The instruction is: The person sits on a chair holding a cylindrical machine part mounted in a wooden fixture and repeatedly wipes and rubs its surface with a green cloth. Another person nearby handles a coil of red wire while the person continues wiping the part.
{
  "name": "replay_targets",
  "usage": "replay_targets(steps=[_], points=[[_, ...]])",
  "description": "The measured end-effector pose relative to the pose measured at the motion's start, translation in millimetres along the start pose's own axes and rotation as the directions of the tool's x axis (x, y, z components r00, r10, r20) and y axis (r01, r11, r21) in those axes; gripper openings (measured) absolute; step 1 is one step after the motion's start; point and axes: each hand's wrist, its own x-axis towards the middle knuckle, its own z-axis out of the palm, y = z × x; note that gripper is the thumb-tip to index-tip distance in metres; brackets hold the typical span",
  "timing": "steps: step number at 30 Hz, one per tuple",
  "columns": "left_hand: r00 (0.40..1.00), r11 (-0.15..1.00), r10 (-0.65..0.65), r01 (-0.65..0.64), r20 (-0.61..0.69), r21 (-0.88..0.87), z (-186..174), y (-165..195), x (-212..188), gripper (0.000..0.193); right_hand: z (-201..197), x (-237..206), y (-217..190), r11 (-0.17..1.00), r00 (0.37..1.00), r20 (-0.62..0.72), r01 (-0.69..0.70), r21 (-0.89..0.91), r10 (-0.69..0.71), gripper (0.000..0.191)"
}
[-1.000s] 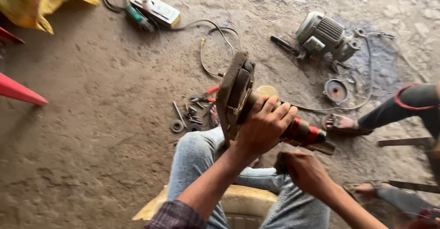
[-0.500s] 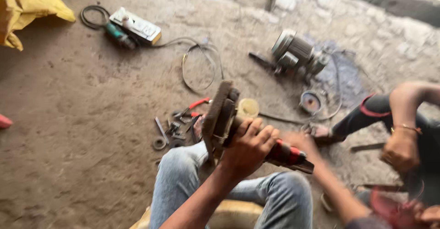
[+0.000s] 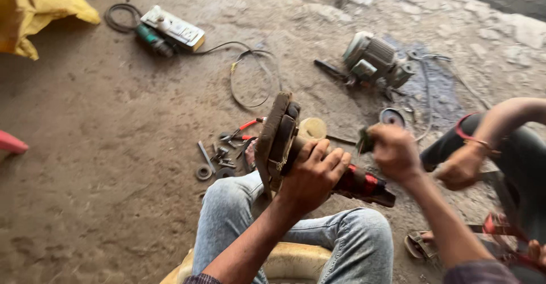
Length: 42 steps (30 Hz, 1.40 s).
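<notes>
Your left hand (image 3: pixel 311 173) is wrapped tightly around the body of the angle grinder (image 3: pixel 301 153), fingers curled over the top just behind its dusty guard (image 3: pixel 272 142), and the tool rests across your knee with its red rear end (image 3: pixel 364 183) pointing toward your right. Your right hand (image 3: pixel 393 152) is closed in a fist around a small dark tool (image 3: pixel 364 140), held just off the grinder's right side; it is blurred, so you cannot tell exactly what it is.

The grinder is held by one hand only, so it could twist or slide off your jeans (image 3: pixel 347 235) if the right hand pushes hard. A slip of that dark tool would send your knuckles toward the guard's edge. Another person's hand (image 3: pixel 459 167) sits close beyond your right fist, within reach of a sudden jerk. Loose spanners and washers (image 3: pixel 219 156) lie on the floor just ahead of your left hand, easy to kick or lose.
</notes>
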Motion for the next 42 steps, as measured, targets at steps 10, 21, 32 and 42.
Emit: replay_targets(steps=[10, 21, 32, 42], points=[[0.994, 0.993, -0.112, 0.112, -0.007, -0.020, 1.3, -42.2, 20.6, 0.042, 2.4, -69.1, -83.5, 0.982, 0.876, 0.482, -0.089, 0.169, -0.003, 0.006], [1.000, 0.999, 0.001, -0.001, 0.001, -0.048, -5.4, -14.1, -6.7, 0.037, 41.8, -12.2, -3.5, 0.997, 0.937, 0.345, -0.022, -0.080, 0.048, 0.022], [0.999, 0.999, -0.034, 0.035, 0.004, -0.030, 6.6, -13.3, 11.1, 0.039, -48.2, -40.8, -57.6, 0.976, 0.975, 0.213, 0.020, 0.217, -0.067, 0.022], [1.000, 0.998, 0.005, -0.004, 0.013, -0.062, 3.8, -11.7, -2.1, 0.040, 47.9, -25.3, -7.5, 0.760, 0.822, 0.539, -0.466, 0.453, 0.183, 0.035]])
